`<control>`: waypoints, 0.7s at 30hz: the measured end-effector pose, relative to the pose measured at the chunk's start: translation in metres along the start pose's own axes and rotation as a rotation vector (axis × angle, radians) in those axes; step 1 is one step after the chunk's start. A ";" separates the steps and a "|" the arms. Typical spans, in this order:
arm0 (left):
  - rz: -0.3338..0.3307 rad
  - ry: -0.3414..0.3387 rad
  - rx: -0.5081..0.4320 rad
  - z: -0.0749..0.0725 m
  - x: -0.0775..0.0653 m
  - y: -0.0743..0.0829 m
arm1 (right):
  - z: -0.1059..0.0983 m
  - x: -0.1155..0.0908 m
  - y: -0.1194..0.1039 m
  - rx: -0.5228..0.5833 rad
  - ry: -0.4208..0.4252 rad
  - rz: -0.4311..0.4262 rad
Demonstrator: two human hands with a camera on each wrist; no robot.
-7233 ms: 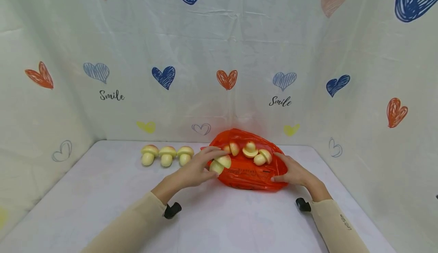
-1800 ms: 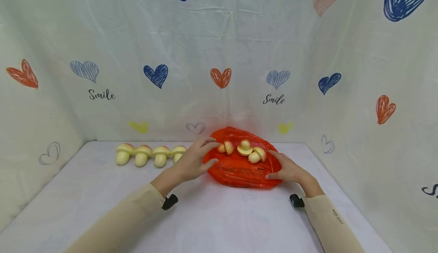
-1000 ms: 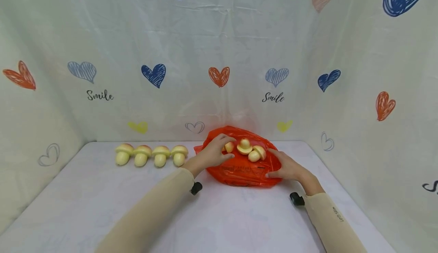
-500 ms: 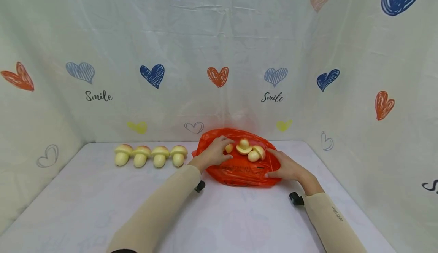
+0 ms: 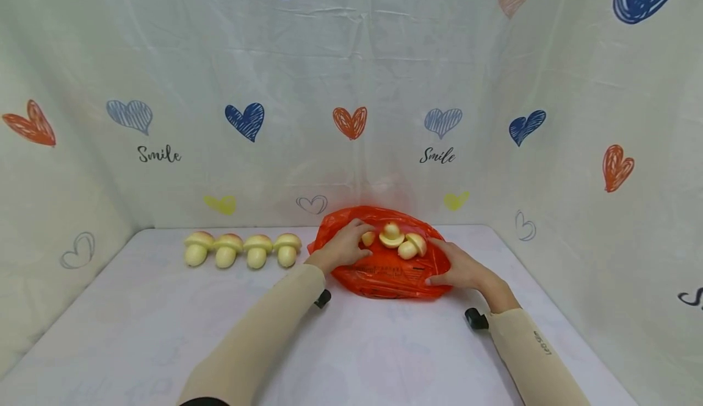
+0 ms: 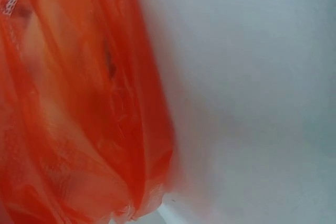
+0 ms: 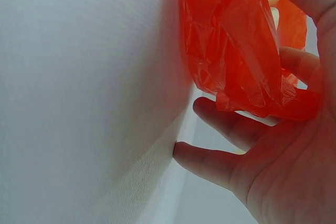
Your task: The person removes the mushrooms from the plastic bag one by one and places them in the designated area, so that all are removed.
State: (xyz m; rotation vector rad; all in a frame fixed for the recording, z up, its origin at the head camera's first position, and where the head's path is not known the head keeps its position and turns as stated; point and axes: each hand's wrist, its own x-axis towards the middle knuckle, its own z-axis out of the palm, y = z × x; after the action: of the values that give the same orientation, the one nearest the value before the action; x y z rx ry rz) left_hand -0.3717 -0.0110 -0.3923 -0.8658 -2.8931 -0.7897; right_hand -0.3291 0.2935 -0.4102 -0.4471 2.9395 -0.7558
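Note:
A red plastic bag lies on the table with its mouth spread wide. Inside it are a mushroom with its stem up and another mushroom on its side, both pale yellow with pinkish caps. My left hand reaches into the bag's left side, its fingers and thumb around a third mushroom, partly covered by the hand. On the right, my right hand holds the rim of the bag. The right wrist view shows bag film between its fingers; two lower fingers extend outside it.
Several like mushrooms stand in a row at the back left of the white table, the nearest mushroom just left of the bag. Behind the table hangs a pale curtain printed with hearts.
At first my left hand held a mushroom at the bag's left edge; the row then gained one mushroom. Since, that hand has moved right, into the bag. My right hand has stayed at the rim.

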 end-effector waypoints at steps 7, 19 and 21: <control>0.007 -0.018 -0.010 -0.001 -0.001 0.003 | -0.001 0.000 0.000 0.004 -0.004 0.000; -0.002 -0.017 -0.005 -0.002 0.000 0.003 | 0.000 0.001 0.001 0.004 -0.008 0.011; -0.008 -0.030 -0.010 -0.001 0.001 0.003 | 0.000 0.001 0.001 0.004 -0.010 0.011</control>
State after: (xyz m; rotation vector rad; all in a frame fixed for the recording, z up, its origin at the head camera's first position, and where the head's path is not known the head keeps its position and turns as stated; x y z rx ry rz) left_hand -0.3708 -0.0090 -0.3902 -0.8742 -2.9227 -0.8002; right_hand -0.3302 0.2942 -0.4108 -0.4335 2.9285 -0.7554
